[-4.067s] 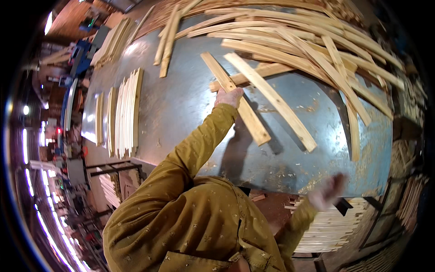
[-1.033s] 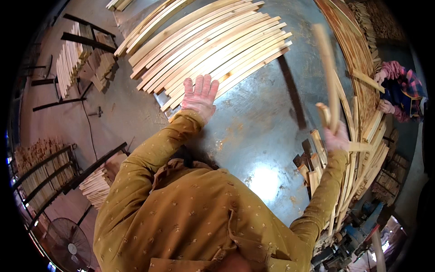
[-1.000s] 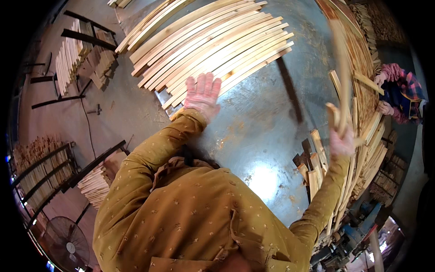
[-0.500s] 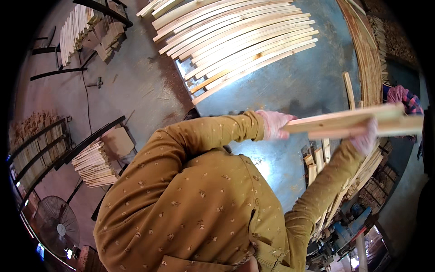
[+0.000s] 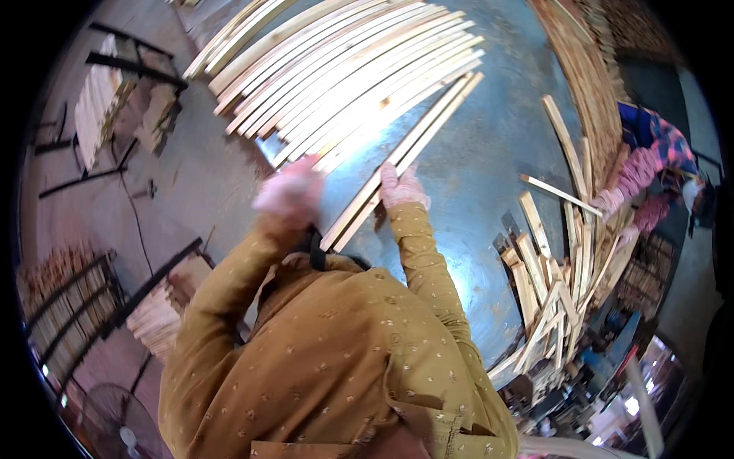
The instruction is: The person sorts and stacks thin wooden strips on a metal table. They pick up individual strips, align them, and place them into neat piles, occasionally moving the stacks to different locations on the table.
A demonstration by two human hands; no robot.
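Head view, read as a clock face: the person's right hand (image 5: 404, 190), just off the centre towards 1 o'clock, has its thumb and fingers closed about a pair of long, pale, straight wooden strips (image 5: 437, 126). The left hand (image 5: 290, 190), towards 10 o'clock, is blurred near the row's closer ends; I cannot tell how its fingers stand or whether they touch wood.

At 12 o'clock a broad row of pale wooden strips (image 5: 348, 88) already lies side by side, its closer ends uneven. The held pair lies aslant to it: far ends just beside the row, near ends well apart, so these two look not yet in line. Between 3 and 4 o'clock a crisscrossed jumble of pale wooden strips (image 5: 547, 283) looks unsorted.

Blue-grey, smooth tabletop (image 5: 478, 172) gives sideways room between pair and jumble. Room is tighter at the pair's near ends, close to the mustard-brown patterned jacket (image 5: 321, 344). At 2 to 3 o'clock, a co-worker's hand (image 5: 608, 200) holds another strip.
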